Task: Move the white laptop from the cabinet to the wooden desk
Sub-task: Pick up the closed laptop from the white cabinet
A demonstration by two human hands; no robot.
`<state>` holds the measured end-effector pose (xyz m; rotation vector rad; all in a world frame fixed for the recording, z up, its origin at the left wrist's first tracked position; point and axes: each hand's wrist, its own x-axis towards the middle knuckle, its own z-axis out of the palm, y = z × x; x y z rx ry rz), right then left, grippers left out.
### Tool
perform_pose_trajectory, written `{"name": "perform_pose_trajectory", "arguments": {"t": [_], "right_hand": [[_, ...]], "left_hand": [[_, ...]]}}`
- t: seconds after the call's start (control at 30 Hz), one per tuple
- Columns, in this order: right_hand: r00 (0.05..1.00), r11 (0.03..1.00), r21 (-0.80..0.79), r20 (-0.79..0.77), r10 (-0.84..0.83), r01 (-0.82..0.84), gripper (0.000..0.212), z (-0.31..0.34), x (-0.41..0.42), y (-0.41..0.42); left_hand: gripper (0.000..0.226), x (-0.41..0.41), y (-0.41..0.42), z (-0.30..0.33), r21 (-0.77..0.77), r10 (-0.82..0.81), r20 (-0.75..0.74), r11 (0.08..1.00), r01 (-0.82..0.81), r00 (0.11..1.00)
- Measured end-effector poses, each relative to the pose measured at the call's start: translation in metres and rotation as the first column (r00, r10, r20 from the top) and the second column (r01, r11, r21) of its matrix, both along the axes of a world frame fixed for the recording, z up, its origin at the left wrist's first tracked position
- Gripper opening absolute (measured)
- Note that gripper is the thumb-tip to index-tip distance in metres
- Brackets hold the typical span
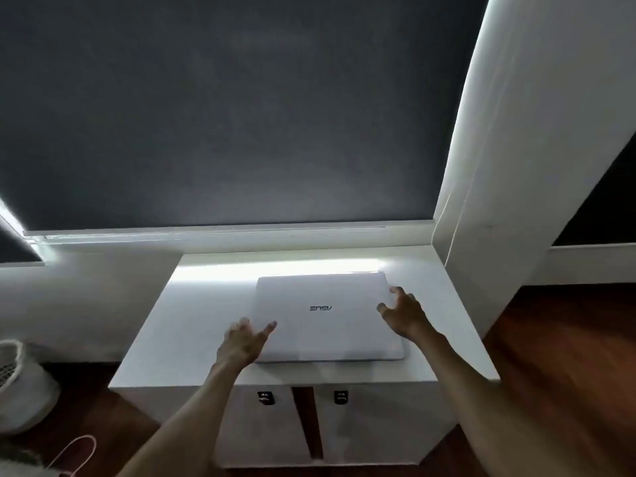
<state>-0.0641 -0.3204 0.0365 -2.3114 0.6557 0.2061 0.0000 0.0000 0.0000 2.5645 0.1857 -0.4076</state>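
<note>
A closed white laptop (327,315) with a dark logo lies flat on the white cabinet (192,325), toward its right half. My left hand (242,342) hovers at the laptop's near left corner with fingers spread, holding nothing. Over the laptop's right edge is my right hand (404,313), fingers apart and curled slightly; whether it touches the lid is unclear. The wooden desk is not in view.
A dark roller blind (223,115) covers the window behind the cabinet. A white wall column (509,166) stands to the right. A white fan (20,387) and a pink cord (77,452) sit on the dark wooden floor at left. The cabinet has two doors with dark handles (265,397).
</note>
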Motion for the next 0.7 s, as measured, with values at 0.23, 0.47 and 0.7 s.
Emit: {"name": "perform_pose_trajectory", "arguments": {"t": [0.23,0.47,0.7], "right_hand": [[0.956,0.986,-0.016,-0.244,-0.165,0.167,0.081,-0.032,0.02,0.009],[0.928,0.935,0.104,-0.202,-0.314,0.339,0.081,-0.044,0.022,0.007],[0.911,0.888,0.203,-0.088,-0.404,0.413,0.101,-0.041,0.001,0.008]], "left_hand": [[0.097,0.032,-0.007,-0.017,-0.102,0.188,-0.057,0.976,-0.193,0.981],[0.105,0.029,-0.019,-0.022,-0.071,0.257,-0.009,0.964,-0.257,0.966],[0.093,0.022,-0.02,-0.015,-0.123,0.213,0.063,0.971,-0.204,0.975]]}}
